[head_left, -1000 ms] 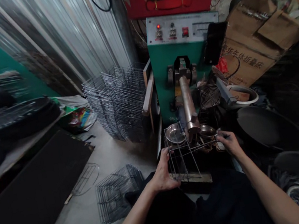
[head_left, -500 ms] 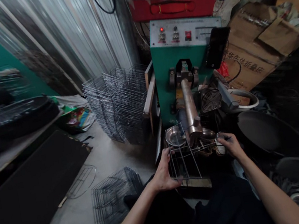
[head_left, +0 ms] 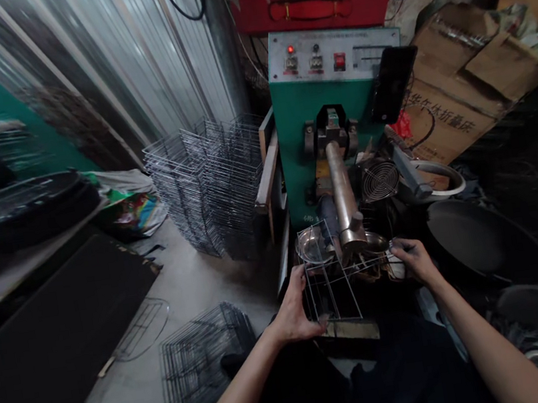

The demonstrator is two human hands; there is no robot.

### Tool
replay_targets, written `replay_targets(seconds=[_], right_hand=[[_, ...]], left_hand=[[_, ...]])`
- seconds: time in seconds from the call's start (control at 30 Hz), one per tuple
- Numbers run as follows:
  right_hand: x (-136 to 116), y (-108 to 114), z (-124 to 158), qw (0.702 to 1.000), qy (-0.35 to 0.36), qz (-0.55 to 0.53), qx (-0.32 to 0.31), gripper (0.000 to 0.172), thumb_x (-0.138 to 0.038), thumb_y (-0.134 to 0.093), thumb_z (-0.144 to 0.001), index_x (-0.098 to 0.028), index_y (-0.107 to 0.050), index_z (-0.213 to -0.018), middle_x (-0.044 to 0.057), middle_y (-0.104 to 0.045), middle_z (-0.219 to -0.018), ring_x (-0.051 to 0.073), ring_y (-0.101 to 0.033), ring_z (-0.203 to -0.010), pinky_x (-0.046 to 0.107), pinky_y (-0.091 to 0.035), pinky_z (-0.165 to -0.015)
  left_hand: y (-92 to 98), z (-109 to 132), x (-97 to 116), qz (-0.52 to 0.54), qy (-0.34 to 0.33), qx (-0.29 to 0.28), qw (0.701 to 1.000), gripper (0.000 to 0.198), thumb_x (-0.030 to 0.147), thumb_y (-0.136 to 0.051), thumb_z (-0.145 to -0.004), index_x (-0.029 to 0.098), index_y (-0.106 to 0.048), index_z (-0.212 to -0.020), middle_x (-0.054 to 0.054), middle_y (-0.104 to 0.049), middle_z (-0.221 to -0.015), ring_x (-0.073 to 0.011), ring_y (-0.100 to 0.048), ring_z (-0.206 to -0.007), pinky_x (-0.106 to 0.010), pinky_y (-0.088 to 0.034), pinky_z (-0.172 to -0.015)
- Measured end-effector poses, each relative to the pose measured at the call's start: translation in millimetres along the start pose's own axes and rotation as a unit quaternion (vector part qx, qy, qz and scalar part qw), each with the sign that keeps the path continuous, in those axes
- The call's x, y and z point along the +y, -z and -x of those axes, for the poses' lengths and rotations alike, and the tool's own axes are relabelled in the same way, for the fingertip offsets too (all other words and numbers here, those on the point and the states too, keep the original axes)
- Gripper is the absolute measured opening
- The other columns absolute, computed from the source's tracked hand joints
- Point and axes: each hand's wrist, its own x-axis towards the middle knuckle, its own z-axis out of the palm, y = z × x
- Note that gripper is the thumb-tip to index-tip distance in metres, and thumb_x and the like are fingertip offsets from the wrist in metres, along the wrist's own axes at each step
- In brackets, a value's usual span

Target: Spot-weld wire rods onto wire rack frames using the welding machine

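Observation:
My left hand (head_left: 295, 309) grips the left side of a small wire rack (head_left: 329, 280) held in front of a green machine (head_left: 325, 119). My right hand (head_left: 412, 261) is closed on the rack's right end. The rack sits just under the machine's metal arm (head_left: 343, 194), whose tip comes down between two shallow steel bowls (head_left: 313, 246). My dark-trousered lap fills the space below the rack.
A tall stack of finished wire racks (head_left: 210, 183) stands left of the machine, with more racks (head_left: 196, 360) lying on the concrete floor. Large dark pans (head_left: 482, 244) sit at the right. Cardboard boxes (head_left: 463, 78) lean behind them. A small fan (head_left: 380, 179) is beside the arm.
My hands and the rack stay almost where they were under the arm. The view has shifted slightly to the right and up.

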Motion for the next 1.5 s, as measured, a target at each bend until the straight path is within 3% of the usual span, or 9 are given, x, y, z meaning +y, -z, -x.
replay_targets(seconds=[0.57,0.77,0.87,0.93,1.0,1.07,1.17,1.3,1.5], right_hand=[[10,3,-7,1.000,0.006,-0.001,-0.003,0.058,-0.066,-0.077,-0.070,-0.021,-0.045,-0.056,-0.004,-0.039,-0.058,0.012,-0.036,-0.058,0.026,-0.030,-0.056],[-8,13,7,0.991,0.070,0.105,0.048,0.044,-0.063,-0.070,-0.083,-0.020,-0.065,-0.075,0.003,-0.064,-0.077,0.020,-0.059,-0.075,0.030,-0.046,-0.070],[6,57,49,0.967,0.058,0.222,0.107,0.043,-0.061,-0.063,-0.091,-0.020,-0.072,-0.101,0.010,-0.073,-0.102,0.025,-0.066,-0.094,0.035,-0.050,-0.086],[27,96,103,0.936,-0.047,0.328,0.119,0.043,-0.056,-0.054,-0.098,-0.017,-0.070,-0.110,0.013,-0.074,-0.106,0.026,-0.068,-0.098,0.036,-0.051,-0.089],[52,127,171,0.873,-0.205,0.435,0.084,0.039,-0.045,-0.048,-0.103,-0.015,-0.069,-0.117,0.016,-0.074,-0.112,0.027,-0.069,-0.104,0.035,-0.051,-0.092],[75,144,237,0.807,-0.330,0.489,0.029,0.032,-0.033,-0.053,-0.100,-0.015,-0.069,-0.122,0.019,-0.073,-0.118,0.029,-0.069,-0.111,0.036,-0.050,-0.093],[103,144,302,0.773,-0.408,0.485,-0.007,0.034,-0.017,-0.067,-0.087,-0.015,-0.071,-0.121,0.018,-0.076,-0.111,0.029,-0.073,-0.106,0.034,-0.052,-0.090],[121,138,319,0.769,-0.426,0.475,-0.039,0.039,-0.009,-0.063,-0.086,-0.015,-0.070,-0.124,0.018,-0.075,-0.118,0.027,-0.071,-0.113,0.032,-0.050,-0.094],[113,143,321,0.786,-0.405,0.465,-0.046,0.038,-0.016,-0.061,-0.092,-0.017,-0.068,-0.129,0.019,-0.071,-0.130,0.029,-0.065,-0.124,0.036,-0.048,-0.101]], left_hand=[[2.8,-11,-3,0.003,-0.001,-0.001,1.000,0.106,0.028,-0.080,-0.066,0.023,-0.024,-0.156,-0.016,-0.040,-0.144,-0.0386,-0.048,-0.136,-0.066,-0.041,-0.118],[8.2,-10,-1,0.002,0.011,-0.020,1.000,0.105,0.029,-0.082,-0.066,0.022,-0.026,-0.154,-0.016,-0.042,-0.145,-0.0385,-0.051,-0.137,-0.064,-0.043,-0.118],[8.6,-6,-5,-0.004,0.062,-0.024,0.998,0.106,0.030,-0.083,-0.068,0.025,-0.023,-0.156,-0.017,-0.044,-0.147,-0.0374,-0.056,-0.134,-0.063,-0.048,-0.114],[7.3,-6,-9,-0.007,0.088,-0.020,0.996,0.109,0.030,-0.085,-0.068,0.028,-0.021,-0.157,-0.016,-0.044,-0.149,-0.0368,-0.058,-0.132,-0.063,-0.050,-0.112],[5.4,-8,-12,-0.014,0.096,-0.021,0.995,0.114,0.032,-0.088,-0.066,0.029,-0.019,-0.157,-0.017,-0.045,-0.148,-0.0379,-0.058,-0.132,-0.064,-0.051,-0.110],[3.8,-11,-12,-0.026,0.100,-0.025,0.994,0.117,0.036,-0.090,-0.065,0.028,-0.018,-0.157,-0.018,-0.045,-0.148,-0.0396,-0.059,-0.132,-0.066,-0.051,-0.109],[3.7,-11,-12,-0.051,0.100,-0.015,0.994,0.117,0.041,-0.091,-0.064,0.028,-0.020,-0.157,-0.018,-0.043,-0.149,-0.0417,-0.056,-0.134,-0.069,-0.047,-0.111],[4.2,-11,-11,-0.052,0.118,-0.015,0.992,0.116,0.042,-0.091,-0.064,0.030,-0.022,-0.156,-0.016,-0.046,-0.147,-0.0422,-0.060,-0.128,-0.071,-0.050,-0.108],[0.5,-19,-1,-0.072,0.127,0.001,0.989,0.112,0.047,-0.091,-0.061,0.030,-0.027,-0.150,-0.012,-0.048,-0.143,-0.0405,-0.058,-0.131,-0.070,-0.047,-0.112]])
